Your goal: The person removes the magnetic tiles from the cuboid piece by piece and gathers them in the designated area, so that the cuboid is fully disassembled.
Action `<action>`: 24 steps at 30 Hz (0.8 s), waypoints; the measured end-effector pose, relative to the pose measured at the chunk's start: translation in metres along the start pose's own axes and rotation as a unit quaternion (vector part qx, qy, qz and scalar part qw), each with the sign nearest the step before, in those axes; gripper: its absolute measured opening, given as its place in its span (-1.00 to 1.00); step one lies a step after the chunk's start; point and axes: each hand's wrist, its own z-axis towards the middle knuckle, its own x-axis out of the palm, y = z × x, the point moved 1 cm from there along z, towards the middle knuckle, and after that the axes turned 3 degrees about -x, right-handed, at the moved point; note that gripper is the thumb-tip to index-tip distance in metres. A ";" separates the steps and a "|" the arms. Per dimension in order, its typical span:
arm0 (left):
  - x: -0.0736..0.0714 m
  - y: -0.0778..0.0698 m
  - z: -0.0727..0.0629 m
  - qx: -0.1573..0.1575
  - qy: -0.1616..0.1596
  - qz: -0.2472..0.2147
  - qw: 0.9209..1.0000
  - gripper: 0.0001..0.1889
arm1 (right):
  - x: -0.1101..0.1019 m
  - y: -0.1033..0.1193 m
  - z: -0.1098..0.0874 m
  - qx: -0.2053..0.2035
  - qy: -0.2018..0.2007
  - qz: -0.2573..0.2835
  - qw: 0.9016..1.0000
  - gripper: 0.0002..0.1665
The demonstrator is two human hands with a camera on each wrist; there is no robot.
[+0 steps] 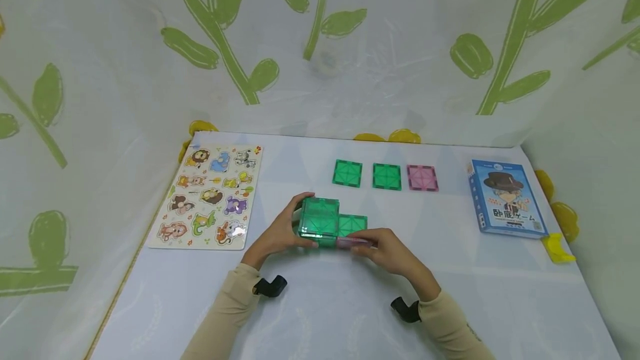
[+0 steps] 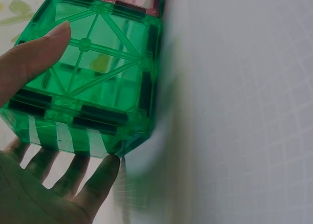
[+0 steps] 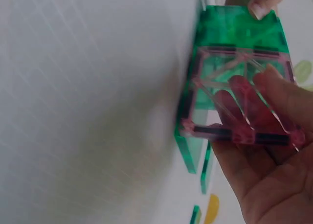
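My left hand (image 1: 280,235) grips a box of clear green magnetic tiles (image 1: 320,216), with its thumb across one face. In the left wrist view, the other fingertips rest along another side of this green box (image 2: 93,77). A flat green tile (image 1: 353,223) lies against the box's right side. Just in front of that tile, my right hand (image 1: 392,251) pinches a pink magnetic tile (image 3: 244,94) between thumb and fingers. The pink tile stands on edge beside the box, and in the right wrist view the fingers show through it.
Behind the box lie two loose green tiles, a left one (image 1: 347,173) and a middle one (image 1: 386,176), and a pink one (image 1: 422,178). An animal puzzle board (image 1: 207,199) is at left. At right are a blue game box (image 1: 507,198) and a yellow piece (image 1: 557,248).
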 end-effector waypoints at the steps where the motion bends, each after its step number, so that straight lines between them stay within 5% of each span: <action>1: 0.000 0.000 0.000 0.000 0.000 0.001 1.000 0.19 | 0.001 0.000 0.001 -0.001 -0.006 0.000 1.000 -0.66; 24: 0.000 -0.004 -0.001 0.001 0.003 0.003 1.000 0.19 | 0.007 -0.006 0.005 0.019 -0.022 0.040 0.999 -0.73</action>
